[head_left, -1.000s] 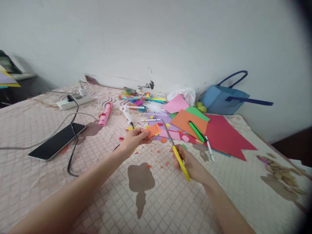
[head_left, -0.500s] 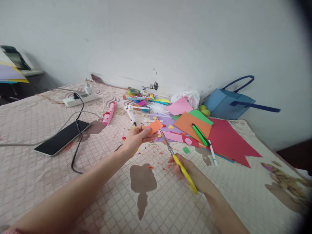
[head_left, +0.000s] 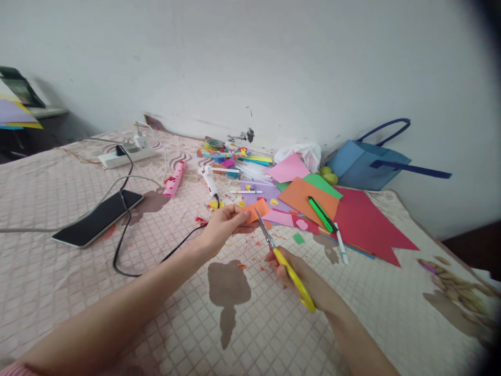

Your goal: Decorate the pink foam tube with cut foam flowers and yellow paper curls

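Pinched between the thumb and fingers of my left hand (head_left: 227,225) is a small piece of orange paper (head_left: 258,210). My right hand (head_left: 299,271) is closed round the handles of yellow scissors (head_left: 291,274), whose tips lie over the paper's lower edge. From this view I cannot tell whether the blades touch it. Small orange scraps (head_left: 263,266) are scattered on the cloth below the scissors, and a green paper square (head_left: 299,238) lies to their right.
Coloured sheets, among them red paper (head_left: 368,224) and orange paper (head_left: 309,196), lie at right with a green cutter (head_left: 321,214) on top. A glue gun (head_left: 208,178), pink roll (head_left: 175,178), phone (head_left: 97,219), cables and power strip (head_left: 127,155) stand leftward. A blue bag (head_left: 368,162) leans at the back.
My left hand has moved the orange paper slightly right and down, to the scissors. The scissors' blades now overlap the paper. The whole view has shifted a little.
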### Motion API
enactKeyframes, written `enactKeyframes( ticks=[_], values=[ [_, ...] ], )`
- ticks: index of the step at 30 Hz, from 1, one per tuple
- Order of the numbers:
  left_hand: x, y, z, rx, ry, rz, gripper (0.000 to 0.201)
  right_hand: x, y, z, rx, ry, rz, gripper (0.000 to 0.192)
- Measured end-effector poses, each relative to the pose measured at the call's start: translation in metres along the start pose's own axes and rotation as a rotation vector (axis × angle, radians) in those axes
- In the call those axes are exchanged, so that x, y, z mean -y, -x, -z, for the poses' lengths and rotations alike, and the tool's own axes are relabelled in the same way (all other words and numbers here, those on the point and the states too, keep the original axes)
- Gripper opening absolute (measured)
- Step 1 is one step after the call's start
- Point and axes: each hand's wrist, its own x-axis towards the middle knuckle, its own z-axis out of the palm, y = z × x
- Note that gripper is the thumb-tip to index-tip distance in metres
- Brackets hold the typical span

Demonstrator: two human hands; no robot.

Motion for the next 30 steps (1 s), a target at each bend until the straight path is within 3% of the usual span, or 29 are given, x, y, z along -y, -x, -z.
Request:
enactKeyframes(
  ticks=[18,30],
  values=[
    [0.0004,0.0031,-0.0052,0.002,0.038,-0.003,0.021,0.0052,-0.0013,-0.0013,0.017,-0.048,-0.053,0.053],
    [0.0020,0.0029,-0.0059,-0.016,0.032,-0.010,0.024,0.0034,-0.0004,-0.0005,-0.010,0.052,-0.021,0.044]
  ],
)
